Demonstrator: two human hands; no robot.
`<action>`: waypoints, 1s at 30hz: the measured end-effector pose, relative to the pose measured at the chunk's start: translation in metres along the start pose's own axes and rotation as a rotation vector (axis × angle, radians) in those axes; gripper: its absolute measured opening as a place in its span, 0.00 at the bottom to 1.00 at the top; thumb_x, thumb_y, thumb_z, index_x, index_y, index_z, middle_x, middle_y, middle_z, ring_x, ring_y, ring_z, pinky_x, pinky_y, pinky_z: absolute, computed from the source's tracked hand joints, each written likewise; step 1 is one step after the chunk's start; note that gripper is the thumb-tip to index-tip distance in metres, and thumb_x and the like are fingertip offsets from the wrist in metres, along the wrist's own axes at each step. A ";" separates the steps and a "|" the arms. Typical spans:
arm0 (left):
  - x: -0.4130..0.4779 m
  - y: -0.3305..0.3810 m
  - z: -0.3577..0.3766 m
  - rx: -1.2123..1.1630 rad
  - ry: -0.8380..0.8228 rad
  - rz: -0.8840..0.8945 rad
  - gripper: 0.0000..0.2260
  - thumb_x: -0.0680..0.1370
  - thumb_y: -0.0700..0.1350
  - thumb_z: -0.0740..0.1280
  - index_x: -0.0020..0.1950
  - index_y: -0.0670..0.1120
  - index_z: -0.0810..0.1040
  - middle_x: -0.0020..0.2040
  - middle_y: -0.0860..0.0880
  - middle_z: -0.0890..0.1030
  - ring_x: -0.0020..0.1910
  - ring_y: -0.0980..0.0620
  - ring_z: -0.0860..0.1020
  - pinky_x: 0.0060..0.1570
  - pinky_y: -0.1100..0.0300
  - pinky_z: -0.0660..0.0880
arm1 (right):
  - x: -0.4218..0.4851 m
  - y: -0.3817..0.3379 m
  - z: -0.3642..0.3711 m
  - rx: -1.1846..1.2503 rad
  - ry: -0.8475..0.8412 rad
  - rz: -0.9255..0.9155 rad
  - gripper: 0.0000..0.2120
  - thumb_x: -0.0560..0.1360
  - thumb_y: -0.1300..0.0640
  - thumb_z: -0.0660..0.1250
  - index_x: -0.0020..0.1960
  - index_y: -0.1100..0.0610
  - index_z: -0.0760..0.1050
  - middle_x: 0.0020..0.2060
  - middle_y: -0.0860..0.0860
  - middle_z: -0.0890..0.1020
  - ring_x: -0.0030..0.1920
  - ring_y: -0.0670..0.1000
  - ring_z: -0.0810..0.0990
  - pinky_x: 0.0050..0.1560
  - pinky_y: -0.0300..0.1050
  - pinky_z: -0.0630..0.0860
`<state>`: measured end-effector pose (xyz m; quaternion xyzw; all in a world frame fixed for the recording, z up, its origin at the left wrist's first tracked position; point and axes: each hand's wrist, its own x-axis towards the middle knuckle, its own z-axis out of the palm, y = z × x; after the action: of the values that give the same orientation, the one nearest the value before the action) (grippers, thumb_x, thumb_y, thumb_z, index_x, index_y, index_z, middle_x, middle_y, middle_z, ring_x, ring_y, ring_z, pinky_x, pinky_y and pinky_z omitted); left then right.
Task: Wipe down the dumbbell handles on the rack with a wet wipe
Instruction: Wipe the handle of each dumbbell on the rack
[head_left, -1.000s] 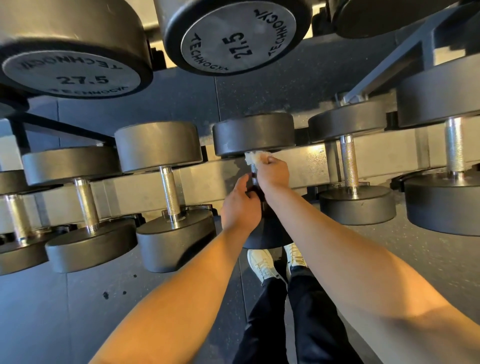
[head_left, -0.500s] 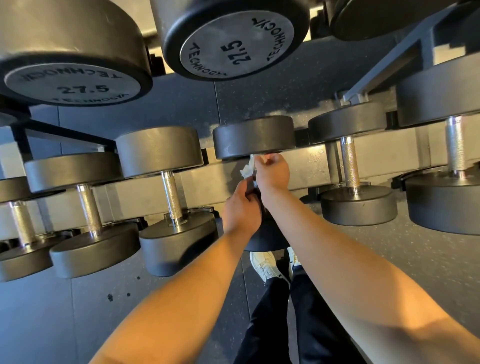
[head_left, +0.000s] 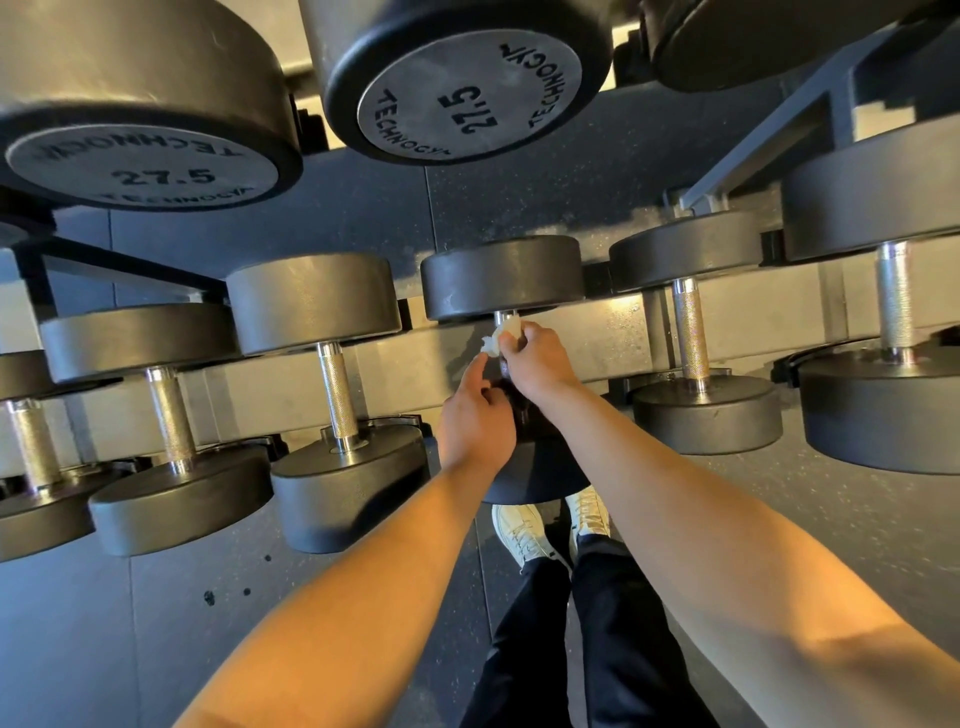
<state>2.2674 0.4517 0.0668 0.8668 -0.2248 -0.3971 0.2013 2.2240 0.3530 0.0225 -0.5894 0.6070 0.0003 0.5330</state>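
The middle dumbbell on the lower tier has its far head (head_left: 501, 275) facing me and its near head (head_left: 540, 467) under my wrists. My right hand (head_left: 537, 364) pinches a crumpled white wet wipe (head_left: 501, 335) around the far end of the dumbbell handle (head_left: 504, 315), just below the far head. My left hand (head_left: 475, 421) sits lower, with its fingers curled at the near end of the handle and the index finger reaching up towards the wipe. Both hands hide most of the handle.
Neighbouring dumbbells with bare knurled handles stand to the left (head_left: 337, 387) and right (head_left: 690, 327) on the grey rack beam (head_left: 415, 358). Large 27.5 dumbbells (head_left: 457, 98) on the upper tier overhang close above. My white shoes (head_left: 522, 535) stand on the dark rubber floor below.
My right hand has slid the wipe a little down the handle, away from the far head. My left index finger now stretches up towards the wipe.
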 end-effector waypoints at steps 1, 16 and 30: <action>0.000 0.000 0.000 0.005 0.004 0.000 0.23 0.84 0.47 0.55 0.79 0.58 0.62 0.62 0.51 0.81 0.54 0.50 0.79 0.52 0.52 0.77 | -0.003 0.002 -0.001 -0.035 -0.007 0.003 0.16 0.83 0.50 0.58 0.64 0.58 0.75 0.56 0.56 0.76 0.52 0.53 0.79 0.50 0.44 0.75; -0.001 -0.001 0.000 -0.044 0.033 0.060 0.22 0.84 0.43 0.55 0.76 0.60 0.67 0.61 0.51 0.80 0.53 0.51 0.77 0.48 0.58 0.72 | -0.006 0.000 0.004 -0.035 0.028 0.010 0.17 0.83 0.48 0.60 0.61 0.60 0.75 0.55 0.56 0.78 0.44 0.50 0.79 0.31 0.33 0.67; 0.005 -0.010 0.005 -0.058 0.046 0.021 0.23 0.83 0.45 0.54 0.78 0.57 0.65 0.70 0.53 0.77 0.67 0.48 0.75 0.65 0.50 0.73 | -0.018 0.013 -0.011 -0.334 -0.208 0.056 0.06 0.79 0.53 0.66 0.46 0.55 0.76 0.40 0.50 0.79 0.38 0.48 0.76 0.38 0.42 0.71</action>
<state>2.2687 0.4564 0.0560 0.8670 -0.2178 -0.3813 0.2355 2.2029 0.3629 0.0308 -0.6494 0.5563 0.1768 0.4874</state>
